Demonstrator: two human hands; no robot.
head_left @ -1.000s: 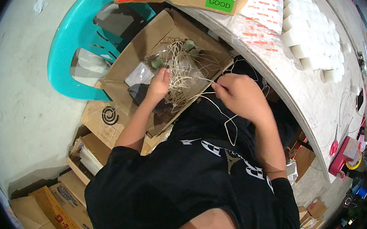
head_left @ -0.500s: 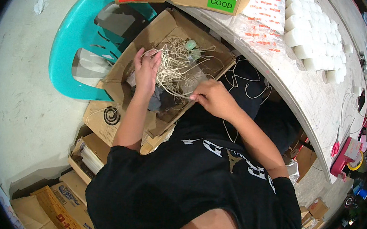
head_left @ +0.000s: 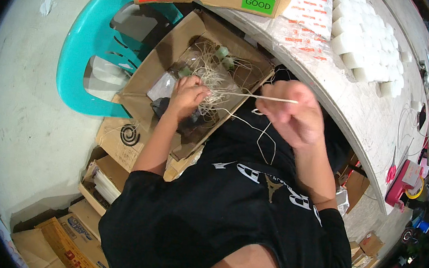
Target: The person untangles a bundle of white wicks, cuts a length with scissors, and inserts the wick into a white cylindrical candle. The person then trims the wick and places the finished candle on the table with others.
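Note:
A loose tangle of cream string [head_left: 210, 77] lies in an open cardboard box [head_left: 167, 49] before me. My left hand [head_left: 187, 98] is inside the box, fingers curled around the near side of the tangle. Raised to the right of the box, my right hand [head_left: 296, 113] is closed on a strand of string [head_left: 244, 94], which runs taut from the tangle. A slack length of string [head_left: 261, 138] hangs over the box edge onto my dark clothes. Pale green lumps [head_left: 222, 52] and a clear plastic piece [head_left: 161, 86] also lie in the box.
A teal plastic chair [head_left: 74, 63] stands left of the box. On the right, a curved pale table [head_left: 328, 78] carries rows of white cylinders [head_left: 362, 42], red scissors [head_left: 391, 173] and a pink tape dispenser [head_left: 405, 183]. Several cardboard boxes [head_left: 67, 238] sit at the lower left.
My right hand has moved up and to the right, drawing a strand taut. My left hand has come down and closed on the tangle, which sits lower and looks more gathered.

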